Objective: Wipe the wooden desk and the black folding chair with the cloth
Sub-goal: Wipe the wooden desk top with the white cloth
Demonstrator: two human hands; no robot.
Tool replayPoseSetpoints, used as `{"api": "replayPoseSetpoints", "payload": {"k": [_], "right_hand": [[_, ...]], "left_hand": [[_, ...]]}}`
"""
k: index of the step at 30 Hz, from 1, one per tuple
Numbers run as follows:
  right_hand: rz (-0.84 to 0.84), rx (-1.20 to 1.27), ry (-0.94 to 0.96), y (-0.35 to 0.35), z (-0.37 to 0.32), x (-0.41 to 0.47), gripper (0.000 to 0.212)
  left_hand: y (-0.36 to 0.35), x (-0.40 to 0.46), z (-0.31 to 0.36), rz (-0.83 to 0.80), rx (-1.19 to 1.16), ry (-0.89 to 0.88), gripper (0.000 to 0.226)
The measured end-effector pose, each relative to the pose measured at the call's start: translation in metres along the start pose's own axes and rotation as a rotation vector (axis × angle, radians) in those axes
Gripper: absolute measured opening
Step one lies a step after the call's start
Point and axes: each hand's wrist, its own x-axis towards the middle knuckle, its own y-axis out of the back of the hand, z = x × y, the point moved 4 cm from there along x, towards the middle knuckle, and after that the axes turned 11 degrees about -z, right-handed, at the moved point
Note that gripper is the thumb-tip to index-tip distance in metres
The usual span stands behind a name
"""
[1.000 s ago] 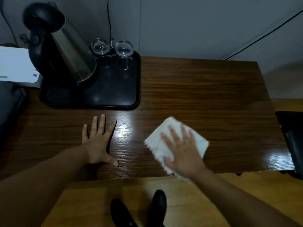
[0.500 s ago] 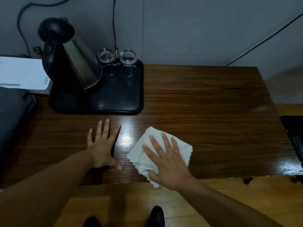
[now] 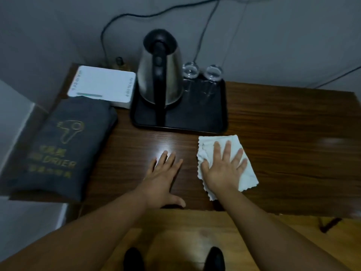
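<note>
The dark wooden desk [image 3: 283,145] fills the middle of the view. A white cloth [image 3: 218,142] lies flat on it just in front of the black tray. My right hand [image 3: 224,169] presses on the cloth with straight, spread fingers. My left hand [image 3: 162,177] rests flat on the bare wood to the left of the cloth, thumb at the desk's near edge. The black folding chair is out of view.
A black tray [image 3: 195,118] carries a steel kettle [image 3: 160,75] and two upturned glasses [image 3: 213,72]. A white box [image 3: 101,85] and a grey hair-drier bag [image 3: 62,145] sit at the left. Cables hang on the wall. My shoes [image 3: 214,259] stand on the wooden floor.
My right hand has slid the cloth leftward and away from the near edge, toward the tray. The view has swung left, so the chair left the frame. My left hand stays flat.
</note>
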Motion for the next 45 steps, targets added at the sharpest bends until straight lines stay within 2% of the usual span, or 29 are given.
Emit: {"api": "replayPoseSetpoints", "payload": {"k": [4, 7, 9, 15, 18, 22, 24, 26, 28, 31, 33, 35, 40, 45], "right_hand": [[-0.017, 0.025, 0.047, -0.007, -0.074, -0.012, 0.083], [-0.013, 0.017, 0.101, -0.011, -0.119, -0.019, 0.084], [-0.016, 0.018, 0.135, -0.013, -0.144, -0.023, 0.085], [-0.060, -0.006, 0.266, -0.021, -0.218, -0.036, 0.086], [-0.096, -0.105, 0.377, -0.026, -0.251, -0.044, 0.090], [-0.094, -0.284, 0.571, -0.039, -0.271, -0.075, 0.111], [-0.070, -0.199, 0.659, -0.045, -0.263, -0.096, 0.117], [-0.049, -0.095, 0.717, -0.049, -0.244, -0.108, 0.105], [-0.035, -0.093, 0.749, -0.054, -0.215, -0.111, 0.089], [-0.029, -0.113, 0.732, -0.053, -0.163, -0.102, 0.084], [-0.001, -0.133, 0.690, -0.047, -0.125, -0.091, 0.085], [0.004, -0.146, 0.617, -0.039, -0.088, -0.076, 0.084], [0.004, -0.129, 0.376, -0.016, 0.003, -0.048, 0.084], [0.027, -0.098, 0.217, -0.003, 0.066, -0.034, 0.081]], "left_hand": [[0.028, -0.040, -0.056, 0.059, -0.070, 0.051, 0.126], [0.040, -0.063, -0.085, 0.172, -0.150, 0.047, 0.099], [0.045, -0.075, -0.093, 0.251, -0.247, 0.036, 0.082], [0.060, -0.092, -0.105, 0.384, -0.528, 0.006, 0.062], [0.063, -0.094, -0.112, 0.408, -0.558, 0.011, 0.061], [0.063, -0.094, -0.115, 0.429, -0.534, 0.006, 0.065], [0.061, -0.092, -0.113, 0.437, -0.547, 0.011, 0.065], [0.057, -0.087, -0.108, 0.417, -0.551, 0.014, 0.066], [0.052, -0.081, -0.101, 0.387, -0.527, 0.014, 0.065], [0.043, -0.071, -0.093, 0.310, -0.454, 0.046, 0.062], [0.036, -0.062, -0.086, 0.233, -0.384, 0.078, 0.067], [0.029, -0.052, -0.079, 0.188, -0.324, 0.086, 0.063], [0.019, -0.023, -0.046, 0.173, -0.276, 0.046, 0.063], [0.010, 0.014, 0.006, 0.142, -0.256, 0.006, 0.064]]}}
